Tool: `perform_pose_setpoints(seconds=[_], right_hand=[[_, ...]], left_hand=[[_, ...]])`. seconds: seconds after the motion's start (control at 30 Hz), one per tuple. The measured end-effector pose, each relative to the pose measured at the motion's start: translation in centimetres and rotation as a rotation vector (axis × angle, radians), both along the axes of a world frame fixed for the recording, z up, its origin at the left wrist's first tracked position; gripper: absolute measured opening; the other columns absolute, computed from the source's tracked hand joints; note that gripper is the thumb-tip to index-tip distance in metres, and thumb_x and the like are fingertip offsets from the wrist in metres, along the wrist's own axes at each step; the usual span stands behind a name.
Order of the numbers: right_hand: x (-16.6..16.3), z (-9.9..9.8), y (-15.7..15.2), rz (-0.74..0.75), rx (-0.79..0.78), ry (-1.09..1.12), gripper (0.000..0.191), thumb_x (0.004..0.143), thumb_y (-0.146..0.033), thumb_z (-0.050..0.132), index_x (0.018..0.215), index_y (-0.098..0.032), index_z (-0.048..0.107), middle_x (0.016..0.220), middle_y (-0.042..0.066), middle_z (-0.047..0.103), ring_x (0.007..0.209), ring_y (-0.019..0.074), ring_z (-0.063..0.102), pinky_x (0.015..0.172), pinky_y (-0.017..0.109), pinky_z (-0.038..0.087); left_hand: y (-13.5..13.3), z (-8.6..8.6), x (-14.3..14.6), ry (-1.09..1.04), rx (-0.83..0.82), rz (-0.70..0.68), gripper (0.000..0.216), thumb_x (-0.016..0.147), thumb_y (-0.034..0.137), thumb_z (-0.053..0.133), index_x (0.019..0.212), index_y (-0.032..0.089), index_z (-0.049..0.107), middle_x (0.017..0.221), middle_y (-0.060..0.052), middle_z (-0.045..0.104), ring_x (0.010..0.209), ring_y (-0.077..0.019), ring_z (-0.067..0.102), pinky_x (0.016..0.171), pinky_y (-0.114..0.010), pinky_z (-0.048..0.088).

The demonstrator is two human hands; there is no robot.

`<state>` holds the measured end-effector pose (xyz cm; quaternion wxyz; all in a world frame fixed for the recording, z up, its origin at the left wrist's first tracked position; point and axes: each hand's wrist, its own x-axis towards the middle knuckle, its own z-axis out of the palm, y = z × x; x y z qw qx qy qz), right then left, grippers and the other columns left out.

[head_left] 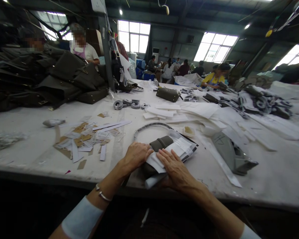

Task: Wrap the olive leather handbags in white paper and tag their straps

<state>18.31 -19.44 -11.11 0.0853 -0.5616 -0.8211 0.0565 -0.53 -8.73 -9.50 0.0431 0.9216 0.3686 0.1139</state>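
Note:
A small olive-grey handbag (pixel 160 143) lies near the front edge of the white worktable (pixel 264 176), partly wrapped in white paper (pixel 178 147). Its wrapped strap (pixel 149 126) loops behind it. My left hand (pixel 137 155) rests on the bag's left side with fingers curled over the paper edge. My right hand (pixel 174 167) lies flat on the white paper, fingers stretched out and pressing it down. A bracelet sits on my left wrist.
Paper and cardboard scraps (pixel 83 139) lie to the left. A grey bag piece (pixel 230 154) lies to the right. Dark bags (pixel 64 79) pile up at the back left, tape rolls (pixel 126 104) and white sheets (pixel 164 113) sit mid-table. Several people work at the far end.

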Motion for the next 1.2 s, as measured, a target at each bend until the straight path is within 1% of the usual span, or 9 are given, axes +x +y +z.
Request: perform_pose_setpoints(seconds=[0.17, 0.3, 0.57, 0.73, 0.83, 0.97, 1.07, 1.13, 1.2], right_hand=[[-0.6, -0.5, 0.0, -0.041, 0.015, -0.026, 0.084, 0.070, -0.028, 0.076, 0.144, -0.013, 0.040, 0.152, 0.018, 0.039, 0.142, 0.0313, 0.032, 0.119, 0.054, 0.015], [-0.6, -0.4, 0.1, -0.068, 0.015, -0.030, 0.083, 0.070, -0.028, 0.076, 0.144, -0.013, 0.040, 0.152, 0.017, 0.038, 0.142, 0.0312, 0.031, 0.119, 0.055, 0.014], [-1.0, -0.4, -0.2, -0.136, 0.052, -0.025, 0.080, 0.074, -0.035, 0.074, 0.144, -0.017, 0.041, 0.153, 0.016, 0.037, 0.144, 0.0319, 0.027, 0.118, 0.056, 0.017], [-1.9, -1.3, -0.4, -0.174, 0.097, -0.025, 0.076, 0.077, -0.036, 0.072, 0.144, -0.019, 0.041, 0.154, 0.015, 0.036, 0.144, 0.0331, 0.026, 0.117, 0.058, 0.016], [-2.5, -1.7, -0.5, -0.200, 0.114, -0.036, 0.074, 0.078, -0.034, 0.071, 0.144, -0.018, 0.042, 0.153, 0.016, 0.036, 0.144, 0.0332, 0.026, 0.117, 0.058, 0.015], [-3.0, -1.6, -0.5, -0.225, 0.107, -0.054, 0.077, 0.075, -0.031, 0.073, 0.144, -0.017, 0.041, 0.155, 0.015, 0.034, 0.144, 0.0338, 0.025, 0.117, 0.058, 0.014], [-3.6, -1.4, -0.4, -0.246, 0.109, -0.065, 0.079, 0.074, -0.026, 0.073, 0.145, -0.016, 0.040, 0.155, 0.016, 0.033, 0.144, 0.0338, 0.025, 0.117, 0.058, 0.014], [-4.0, -1.4, -0.3, -0.257, 0.107, -0.067, 0.078, 0.074, -0.025, 0.072, 0.145, -0.014, 0.040, 0.154, 0.018, 0.034, 0.144, 0.0339, 0.025, 0.117, 0.058, 0.014], [-4.3, -1.4, -0.3, -0.256, 0.097, -0.063, 0.073, 0.076, -0.025, 0.069, 0.143, -0.011, 0.043, 0.153, 0.019, 0.035, 0.144, 0.0341, 0.026, 0.117, 0.058, 0.014]], left_hand=[[-0.1, -1.6, -0.9, -0.019, -0.016, 0.045, 0.032, 0.100, 0.039, 0.041, 0.118, 0.020, 0.059, 0.122, -0.009, 0.067, 0.118, -0.0236, 0.059, 0.101, -0.041, 0.042], [1.0, -1.9, -0.7, -0.021, -0.039, 0.054, 0.040, 0.099, 0.045, 0.040, 0.121, 0.016, 0.057, 0.118, -0.013, 0.067, 0.113, -0.0257, 0.061, 0.098, -0.042, 0.043], [5.5, -3.1, 0.0, 0.007, -0.095, -0.057, 0.059, 0.101, 0.050, 0.024, 0.083, 0.017, 0.070, 0.086, -0.009, 0.073, 0.085, -0.0207, 0.068, 0.078, -0.030, 0.047], [6.5, -4.0, 0.0, -0.017, -0.085, -0.023, 0.070, 0.102, 0.048, 0.018, 0.066, 0.016, 0.069, 0.065, -0.008, 0.069, 0.067, -0.0177, 0.065, 0.069, -0.027, 0.047], [5.7, -3.7, -0.1, -0.060, -0.010, 0.001, 0.058, 0.101, 0.044, 0.029, 0.074, 0.016, 0.072, 0.074, -0.010, 0.071, 0.079, -0.0225, 0.067, 0.087, -0.038, 0.048], [4.0, -2.6, -0.4, -0.155, 0.127, 0.072, 0.027, 0.095, 0.032, 0.050, 0.106, 0.017, 0.069, 0.119, -0.016, 0.066, 0.119, -0.0307, 0.057, 0.112, -0.059, 0.025], [1.7, -1.8, -0.9, -0.255, 0.123, 0.006, 0.029, 0.094, 0.025, 0.052, 0.121, 0.019, 0.061, 0.135, -0.011, 0.058, 0.131, -0.0250, 0.048, 0.116, -0.048, 0.030], [-0.2, -1.7, -1.4, -0.348, 0.008, -0.147, 0.030, 0.097, 0.028, 0.047, 0.124, 0.021, 0.060, 0.131, -0.007, 0.062, 0.127, -0.0190, 0.053, 0.111, -0.038, 0.040], [-2.2, -2.2, -2.1, -0.401, -0.110, -0.263, 0.035, 0.100, 0.033, 0.042, 0.131, 0.022, 0.055, 0.132, -0.006, 0.062, 0.124, -0.0173, 0.056, 0.110, -0.036, 0.043]])
